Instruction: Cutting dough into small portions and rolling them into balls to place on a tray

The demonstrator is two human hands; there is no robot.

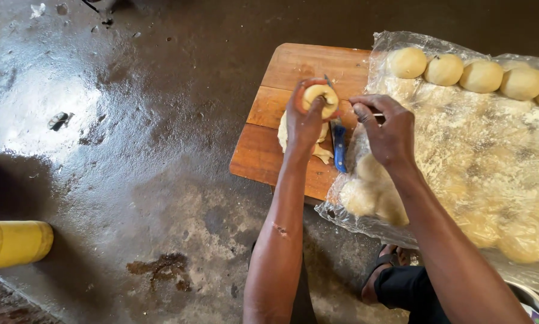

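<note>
Your left hand [305, 120] is clamped around a ring of dough [321, 99], held just above the wooden board [281, 102]. Your right hand [388, 129] sits just beside it, fingers pinched together on a thin stick [374, 114] pointing toward the ring. A blue-handled knife [339, 147] lies on the board between your hands. Under your right wrist a plastic sheet [491, 156] carries dough balls [443, 69], some beyond your knuckles, others nearer your body

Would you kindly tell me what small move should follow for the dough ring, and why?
Probably set the dough ring, held up by the left hand, on the plastic sheet beside the dough balls; the ring looks formed.
</note>
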